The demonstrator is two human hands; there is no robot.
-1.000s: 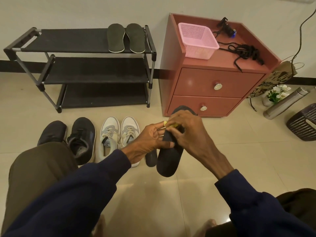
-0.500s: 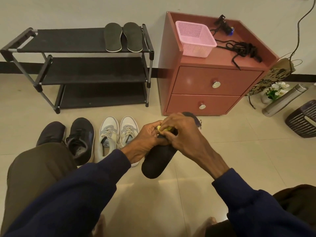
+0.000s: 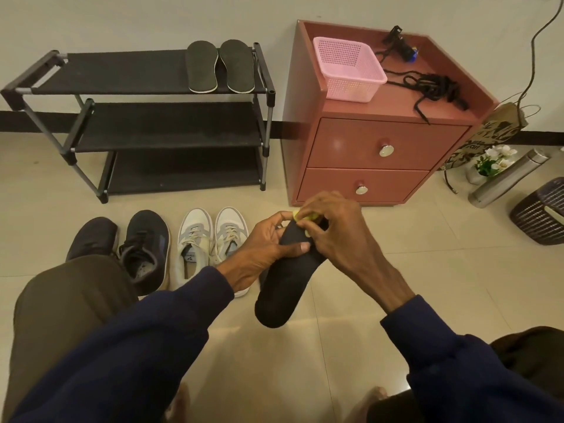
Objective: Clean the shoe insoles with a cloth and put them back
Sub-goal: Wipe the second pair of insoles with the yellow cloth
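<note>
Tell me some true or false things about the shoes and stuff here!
The left hand holds a black insole. True.
The right hand holds a red cloth. False: the cloth is yellow.
Two insoles lie on the rack's top shelf. True.
The pink basket sits on the floor. False: it sits on the cabinet.

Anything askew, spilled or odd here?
Nothing spilled or damaged. Minor: a black cord lies in a loose tangle on the cabinet top beside the pink basket, and two insoles sit on the shoe rack's top shelf, outside any shoe.
</note>
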